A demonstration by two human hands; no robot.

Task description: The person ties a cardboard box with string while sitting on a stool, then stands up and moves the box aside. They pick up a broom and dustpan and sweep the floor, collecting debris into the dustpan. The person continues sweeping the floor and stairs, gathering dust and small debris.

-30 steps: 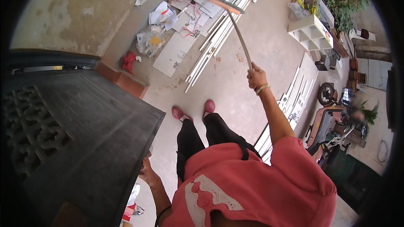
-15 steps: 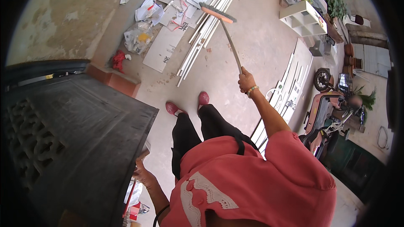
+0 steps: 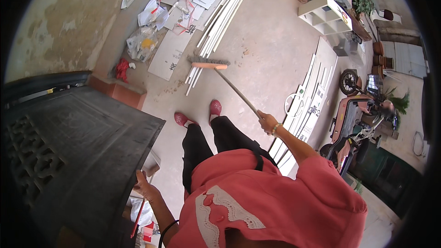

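My right hand [image 3: 267, 122] is closed around the end of a long thin broom handle [image 3: 238, 93]. The broom's orange head [image 3: 209, 65] with grey bristles is over the near ends of white pipes [image 3: 219, 32], ahead of my feet; whether it touches them I cannot tell. My left hand [image 3: 146, 188] is at the edge of a dark metal door [image 3: 87, 142] on the left, apparently gripping it, with some fingers partly hidden. Just below that hand is a thin red stick [image 3: 138, 219].
White boards [image 3: 167, 55], crumpled plastic bags [image 3: 141, 43] and a red cloth [image 3: 122, 70] lie along the left wall. More white strips [image 3: 305, 105] lie at the right. Beyond them are a white cubby shelf [image 3: 325, 14] and a pink electric scooter [image 3: 345, 115]. Crumbs of debris [image 3: 246, 52] dot the floor.
The broom head has swung nearer and to the left, from beyond the pipes to their near ends. My right hand has come lower, and my left hand has shifted slightly left with the door edge.
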